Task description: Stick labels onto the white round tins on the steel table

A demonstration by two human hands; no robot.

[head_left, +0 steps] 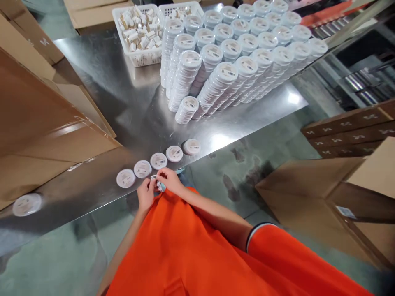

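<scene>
We see both hands meeting at the near edge of the steel counter (101, 82), just above the orange shirt (191, 250). The left hand (145, 194) and the right hand (170, 180) together pinch a small label strip (156, 181), white with dark print; each grip is closed on it, fingertips of both hands touching the strip from either side. We cannot tell whether the strip is one label or several on a backing.

Just beyond the hands, a row of five white round lids (158, 160) lies flat on the counter, running diagonally from lower left to upper right, each near its neighbour but apart. Each of the five carries a small printed label on top. A sixth lone lid (27, 204) lies well apart at the far left edge of the counter.

Farther back, tall leaning stacks of white lids (234, 70) fill much of the counter, packed touching one another in rows. Behind them to the left stand two white baskets (138, 33); the left one holds small tan and white pieces. Brown cardboard boxes (46, 123) rest on the counter at left, and more cartons (339, 197) stand on the floor at right.
</scene>
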